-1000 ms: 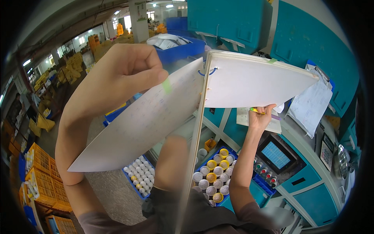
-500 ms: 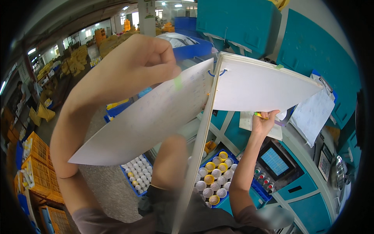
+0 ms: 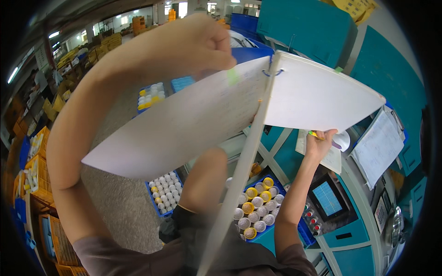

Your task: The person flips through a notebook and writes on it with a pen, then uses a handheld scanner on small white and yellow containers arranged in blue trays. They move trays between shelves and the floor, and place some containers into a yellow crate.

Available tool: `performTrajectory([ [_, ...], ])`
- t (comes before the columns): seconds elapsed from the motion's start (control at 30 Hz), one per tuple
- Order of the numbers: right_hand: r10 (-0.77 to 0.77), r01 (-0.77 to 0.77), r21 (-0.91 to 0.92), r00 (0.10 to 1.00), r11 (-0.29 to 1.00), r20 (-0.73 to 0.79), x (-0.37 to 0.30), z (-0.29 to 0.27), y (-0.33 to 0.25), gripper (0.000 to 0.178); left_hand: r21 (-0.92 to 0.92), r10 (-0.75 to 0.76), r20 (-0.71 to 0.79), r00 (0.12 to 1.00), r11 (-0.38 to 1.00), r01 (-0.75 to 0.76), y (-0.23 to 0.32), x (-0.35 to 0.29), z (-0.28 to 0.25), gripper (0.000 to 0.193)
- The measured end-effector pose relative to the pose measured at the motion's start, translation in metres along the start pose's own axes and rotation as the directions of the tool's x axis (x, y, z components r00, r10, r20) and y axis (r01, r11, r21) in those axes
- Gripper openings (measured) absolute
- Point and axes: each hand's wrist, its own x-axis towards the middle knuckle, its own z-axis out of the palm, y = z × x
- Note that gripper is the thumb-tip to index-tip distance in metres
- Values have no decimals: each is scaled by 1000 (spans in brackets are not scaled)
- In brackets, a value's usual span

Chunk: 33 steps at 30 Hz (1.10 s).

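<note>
Near teal cabinets [image 3: 306,30], hands [image 3: 207,43] hold a page [image 3: 184,122] (green-tabbed) and pen [image 3: 315,135]

We note a white, blue-looped book [image 3: 322,94] open at frame centre; its left leaf [image 3: 184,124] slants toward lower left, bearing a green tab [image 3: 232,77]. We see a yellow-green pen [image 3: 315,135] right of centre.

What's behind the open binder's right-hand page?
Past the page, teal cabinets show above and part of a pale flat item below; whatever it covers can't be seen.
</note>
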Motion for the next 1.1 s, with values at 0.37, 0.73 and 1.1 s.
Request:
performTrajectory([
  [0.37, -46, 150, -566, 980, 811, 194, -21, -9, 22, 28, -861, -546, 80, 834, 385, 334, -123, -100, 197, 15],
  [0.73, 152, 118, -636, 923, 763, 354, -72, -63, 42, 25, -938, -605, -89, 791, 319, 139, -125, -131, 241, 33],
  [1.1, 249, 244, -726, 829, 643, 500, -90, -95, 26, 41, -873, -506, 241, 828, -486, -43, -130, -92, 262, 47],
])
